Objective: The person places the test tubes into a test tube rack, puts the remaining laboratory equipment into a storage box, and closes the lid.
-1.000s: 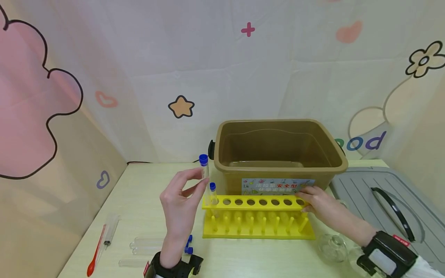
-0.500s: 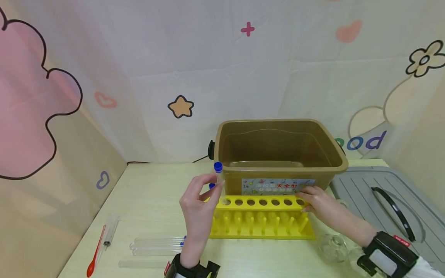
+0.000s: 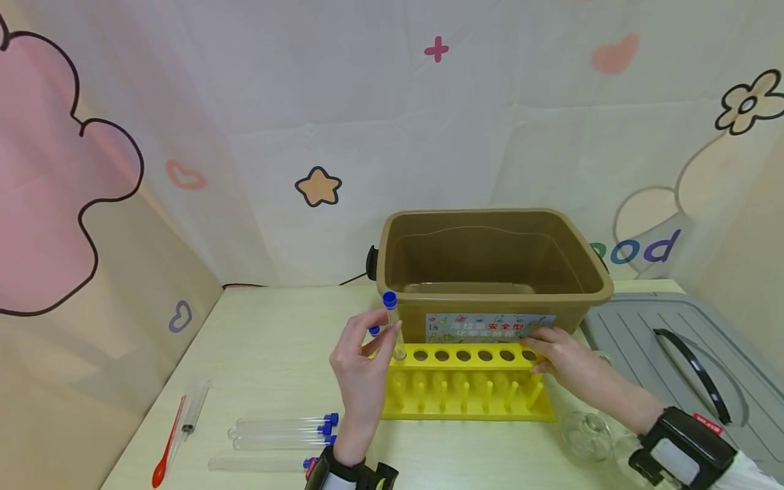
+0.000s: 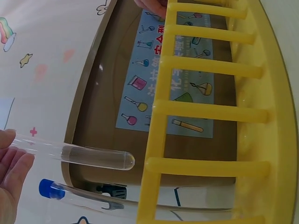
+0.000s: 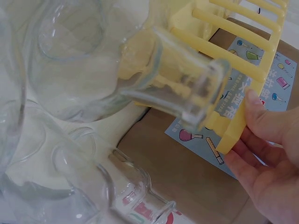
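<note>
A clear test tube [image 4: 100,157] with a blue cap is pinched between the thumb and fingers of my left hand [image 3: 363,357]. It stands nearly upright over the left end of the yellow test tube rack [image 3: 465,363]. In the left wrist view its rounded bottom is just short of the rack's top bar. Another blue-capped tube [image 4: 52,189] stands in the rack's leftmost hole, partly hidden by my left hand in the head view. My right hand [image 3: 566,355] grips the rack's right end, thumb on the top bar and fingers beneath, as the right wrist view shows.
Behind the rack stands a brown bin [image 3: 496,299], with a grey lid [image 3: 643,333] to its right. Several capped tubes [image 3: 275,442] lie at front left, beside a syringe [image 3: 194,408] and a red-bulbed dropper [image 3: 162,466]. Glass flasks [image 3: 586,435] stand near my right wrist.
My left hand has carried the test tube to the right and slightly down, from beside the rack's left end to above its second hole. The right hand stays on the rack.
</note>
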### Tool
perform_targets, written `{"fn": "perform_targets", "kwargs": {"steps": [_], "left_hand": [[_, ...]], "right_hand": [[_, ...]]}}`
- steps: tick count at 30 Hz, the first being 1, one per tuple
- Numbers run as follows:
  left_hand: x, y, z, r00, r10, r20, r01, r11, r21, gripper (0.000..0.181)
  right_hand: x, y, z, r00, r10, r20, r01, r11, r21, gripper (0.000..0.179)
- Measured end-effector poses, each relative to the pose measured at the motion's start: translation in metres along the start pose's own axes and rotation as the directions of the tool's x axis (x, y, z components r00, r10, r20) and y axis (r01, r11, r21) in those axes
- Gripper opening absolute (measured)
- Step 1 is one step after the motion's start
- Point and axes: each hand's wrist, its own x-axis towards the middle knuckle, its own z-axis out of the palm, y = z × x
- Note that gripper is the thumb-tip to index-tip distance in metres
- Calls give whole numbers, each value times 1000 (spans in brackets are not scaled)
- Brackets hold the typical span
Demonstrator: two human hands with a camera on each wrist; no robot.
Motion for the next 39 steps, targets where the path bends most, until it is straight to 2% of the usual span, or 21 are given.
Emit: {"fn": "perform_targets", "kwargs": {"steps": [9, 14, 21, 29, 34, 39], "left_hand": [[-5, -7, 4, 1000, -27, 9, 28, 1000, -6, 22], [-8, -10, 5, 998, -53, 24, 52, 998, 29, 20], [-9, -11, 6, 999, 0, 49, -6, 991, 131, 20], [-9, -11, 5, 997, 64, 34, -69, 982, 176, 22], [-11, -11, 5, 997, 60, 38, -67, 978, 199, 22], [-15, -12, 4, 999, 25, 37, -33, 977, 211, 21]], "right_hand": [[1, -1, -2, 1000, 2, 8, -2, 1000, 1, 38], [0, -2, -2, 1000, 5, 7, -5, 1000, 8, 38], [0, -1, -1, 1000, 1, -5, -1, 1000, 0, 39], [-1, -1, 0, 1000, -7, -19, 7, 1000, -5, 39], [-1, -2, 0, 1000, -2, -20, 2, 1000, -12, 39], [0, -2, 0, 1000, 2, -20, -2, 1000, -19, 39]]}}
